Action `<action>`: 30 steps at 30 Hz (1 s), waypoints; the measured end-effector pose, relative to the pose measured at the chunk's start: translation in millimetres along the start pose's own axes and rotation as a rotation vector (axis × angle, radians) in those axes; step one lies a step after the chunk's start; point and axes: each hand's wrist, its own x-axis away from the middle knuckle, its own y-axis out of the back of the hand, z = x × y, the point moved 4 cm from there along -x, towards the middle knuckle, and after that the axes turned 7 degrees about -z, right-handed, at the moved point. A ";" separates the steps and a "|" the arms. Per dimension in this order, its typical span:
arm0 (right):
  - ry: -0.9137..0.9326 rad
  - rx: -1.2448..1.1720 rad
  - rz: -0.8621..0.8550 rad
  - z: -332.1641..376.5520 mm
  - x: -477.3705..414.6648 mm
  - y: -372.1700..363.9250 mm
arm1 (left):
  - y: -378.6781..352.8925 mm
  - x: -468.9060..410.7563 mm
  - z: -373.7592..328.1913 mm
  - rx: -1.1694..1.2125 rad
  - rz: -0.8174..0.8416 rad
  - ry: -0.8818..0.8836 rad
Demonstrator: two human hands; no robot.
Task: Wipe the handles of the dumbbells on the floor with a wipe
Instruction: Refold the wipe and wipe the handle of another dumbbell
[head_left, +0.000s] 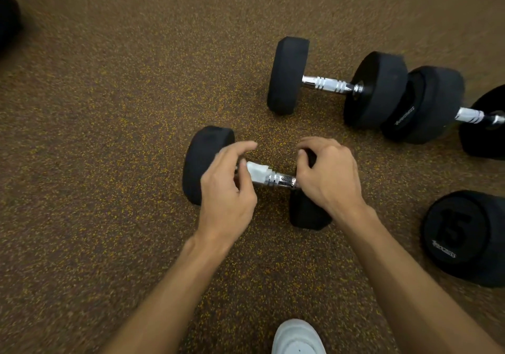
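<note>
Dumbbell (205, 165) on floor (109, 135). Left hand (226, 187) pinches wipe (257, 172) around handle (282, 180); right hand (328, 174) grips the right weight. Mid-wipe, probably; next slide wipe toward bare chrome.

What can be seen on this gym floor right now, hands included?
Rubber-headed dumbbell with chrome handle: one, black and silver, centre, being wiped.
Other dumbbells: three, black with silver handles; one behind, one far right, one lower right showing an end face marked 15.
Folded wipe: one, white, on the centre dumbbell's bar.
Speckled rubber floor: one, brown with yellow flecks, under everything.
Dark object: one, black, top left edge, unclear.
Shoe: one, white, bottom edge.
Left hand: one, holds the wipe on the bar.
Right hand: one, grips the centre dumbbell's right head.
</note>
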 end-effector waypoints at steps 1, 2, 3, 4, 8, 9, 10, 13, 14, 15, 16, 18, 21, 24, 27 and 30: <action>-0.014 -0.020 -0.012 -0.9 -0.2 2.1 | -8.9 6.4 2.5 0.000 0.056 0.027; -0.027 -0.038 -0.024 -1.4 -0.8 2.7 | -16.9 10.3 6.4 -0.022 0.115 0.051; -0.038 -0.052 -0.031 -2.0 -1.4 2.7 | -25.1 12.8 11.9 -0.062 0.172 0.066; -0.050 -0.065 -0.035 -2.9 -1.3 2.8 | -32.0 14.9 17.7 -0.119 0.216 0.065; -0.079 -0.115 -0.057 -4.9 -0.3 2.4 | -50.9 13.9 37.3 -0.271 0.226 -0.064; -0.085 -0.121 -0.062 -5.0 0.2 2.4 | -54.1 13.4 43.5 -0.275 0.203 -0.091; -0.091 -0.126 -0.069 -5.5 0.6 2.2 | -56.8 12.6 49.0 -0.255 0.174 -0.113; -0.106 -0.142 -0.096 -6.7 1.1 1.1 | -63.8 9.4 56.4 -0.134 0.143 -0.145; -0.114 -0.151 -0.102 -7.1 1.1 0.7 | -64.9 9.0 55.5 -0.101 0.150 -0.155; -0.125 -0.161 -0.104 -7.8 0.8 0.5 | -65.8 9.3 53.6 -0.074 0.163 -0.169; -0.135 -0.168 -0.105 -8.4 0.4 0.4 | -64.9 9.5 51.2 -0.053 0.180 -0.180; -0.153 -0.178 -0.100 -9.4 -1.3 0.2 | -62.3 11.7 51.4 -0.048 0.207 -0.195; -0.170 -0.180 -0.096 -10.7 -2.7 0.1 | -60.5 14.2 61.8 -0.078 0.128 -0.155; -0.166 -0.190 -0.108 -10.6 -2.4 0.0 | -67.4 16.4 61.5 -0.086 0.052 -0.120; -0.170 -0.192 -0.116 -11.3 -2.3 -0.3 | -73.3 19.0 50.3 -0.080 0.105 -0.163; -0.173 -0.196 -0.113 -11.3 -1.5 -0.4 | -63.4 15.8 54.1 -0.097 0.095 -0.179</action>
